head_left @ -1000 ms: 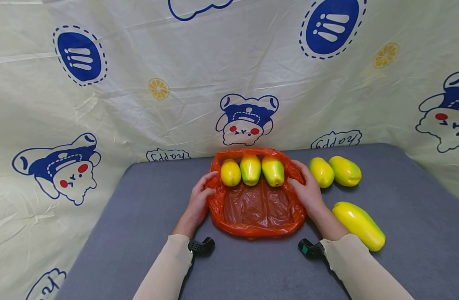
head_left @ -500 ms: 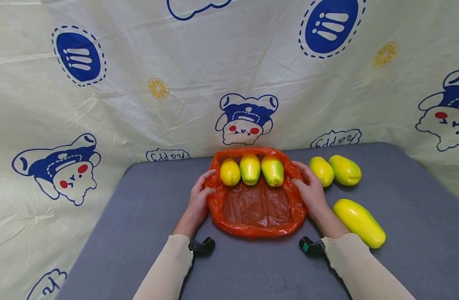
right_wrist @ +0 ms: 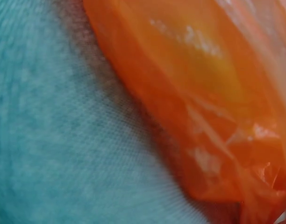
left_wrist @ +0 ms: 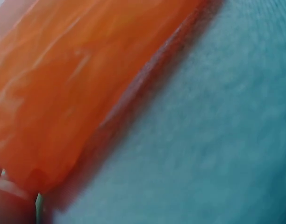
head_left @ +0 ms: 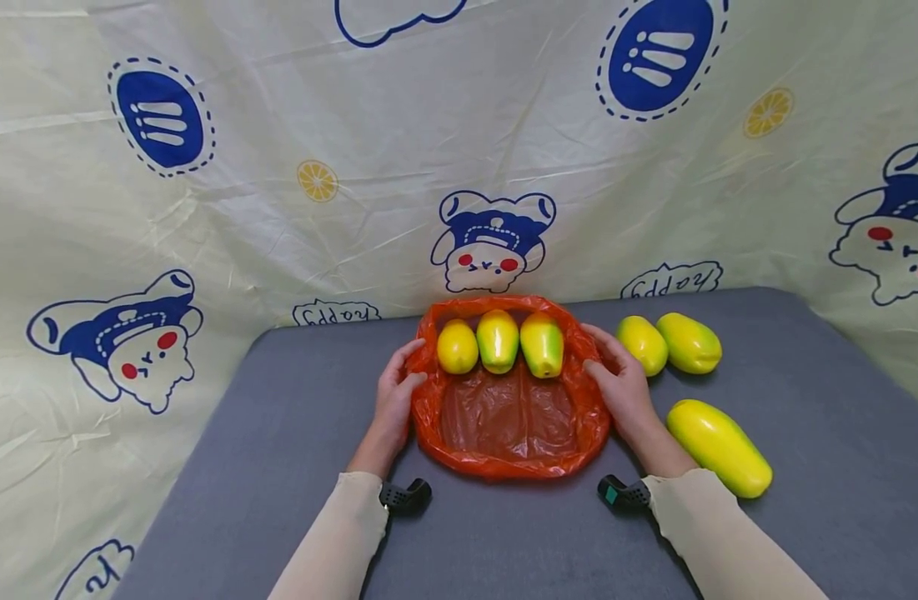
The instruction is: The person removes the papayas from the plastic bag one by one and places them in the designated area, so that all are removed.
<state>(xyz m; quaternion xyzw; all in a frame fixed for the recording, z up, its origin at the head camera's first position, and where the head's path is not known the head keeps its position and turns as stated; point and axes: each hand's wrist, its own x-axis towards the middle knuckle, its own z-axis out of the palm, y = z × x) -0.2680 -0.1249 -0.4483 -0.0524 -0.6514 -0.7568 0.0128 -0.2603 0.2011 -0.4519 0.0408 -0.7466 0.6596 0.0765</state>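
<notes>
An orange-red plastic bag (head_left: 507, 468) lies on the grey table with its mouth spread wide and its rim rolled. Three yellow-green papayas (head_left: 497, 342) sit side by side at its far end; its near half shows bare, crinkled plastic. My left hand (head_left: 393, 404) holds the bag's left side, thumb at the rim and fingers along the outside. On the opposite side my right hand (head_left: 624, 383) holds the rim in the same way. Gathered folds of the bag (right_wrist: 213, 154) show in the right wrist view, and a fingertip (left_wrist: 12, 203) meets the plastic in the left wrist view.
Two more papayas (head_left: 689, 343) lie close together behind my right hand. A longer papaya (head_left: 721, 450) rests beside my right forearm. A printed cloth (head_left: 383, 108) hangs behind the table (head_left: 278, 433), right along its back edge.
Over the last second my right thumb has drawn back outward from inside the bag's rim. The bag with its papayas has shifted slightly left in the latest frame.
</notes>
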